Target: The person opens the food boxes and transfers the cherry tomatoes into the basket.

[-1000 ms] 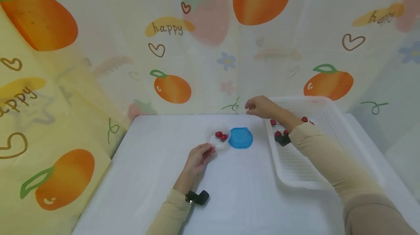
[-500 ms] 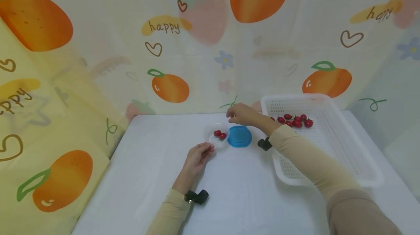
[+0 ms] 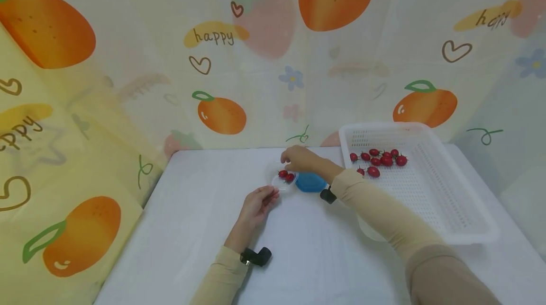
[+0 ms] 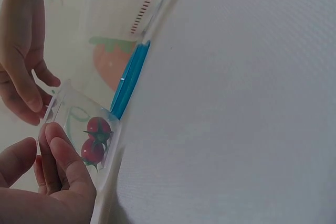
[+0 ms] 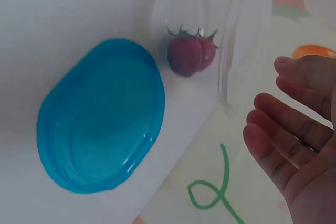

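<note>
My left hand (image 3: 258,205) pinches the near rim of a small clear plastic container (image 4: 73,103) between thumb and fingers. Two red cherry tomatoes (image 4: 94,139) with green stems lie in the container. Over its far right side hangs my right hand (image 3: 300,158), its fingers bent downward. In the right wrist view those fingers (image 5: 273,106) are partly curled, and whether something sits between their tips is hidden. A blue lid (image 5: 105,114) lies flat on the table, just right of the container and partly under my right hand in the head view.
A white perforated basket (image 3: 426,205) stands on the right of the white-covered table (image 3: 183,229). Several cherry tomatoes (image 3: 386,159) lie in its far left part. A patterned cloth (image 3: 264,82) rises behind the table, and another drapes along the left.
My right hand has moved left from the basket's far left edge, past the lid, to above the container. My left hand keeps its grip. The basket's tomatoes have come into view.
</note>
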Available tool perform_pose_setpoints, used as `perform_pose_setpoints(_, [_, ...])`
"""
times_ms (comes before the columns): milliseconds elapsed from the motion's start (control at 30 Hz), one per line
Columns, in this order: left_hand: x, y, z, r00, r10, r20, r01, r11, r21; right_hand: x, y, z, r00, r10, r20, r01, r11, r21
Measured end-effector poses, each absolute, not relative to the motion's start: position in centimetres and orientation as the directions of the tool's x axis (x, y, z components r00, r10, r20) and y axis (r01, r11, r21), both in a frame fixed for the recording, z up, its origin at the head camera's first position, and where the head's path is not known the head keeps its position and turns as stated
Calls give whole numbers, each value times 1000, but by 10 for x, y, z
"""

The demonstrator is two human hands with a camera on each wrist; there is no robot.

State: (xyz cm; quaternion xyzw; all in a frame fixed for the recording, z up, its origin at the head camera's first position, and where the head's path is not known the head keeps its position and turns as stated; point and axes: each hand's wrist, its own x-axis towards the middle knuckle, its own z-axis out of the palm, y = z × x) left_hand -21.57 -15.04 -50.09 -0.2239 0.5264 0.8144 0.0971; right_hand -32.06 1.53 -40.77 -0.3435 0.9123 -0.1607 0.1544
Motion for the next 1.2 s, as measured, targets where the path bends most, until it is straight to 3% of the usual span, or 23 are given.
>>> perform_pose_setpoints(633, [-214,-151,-501,-905,-53,-421,-349,-472,809,-313,-14,-437,-713,-680,-172,-630,729,-267])
perform_pose_setpoints(867, [-214,-151,-504,-908,-38,-418,-352,-473,808,-312,-23,-446,-730,-638,-245,-612,770,-183])
perform_pose_setpoints(1200, [-214,-151,-502,-915,-44,-400,-332,-480,812,-313,-28,-449,-741,-625,-245,-607,779,-154])
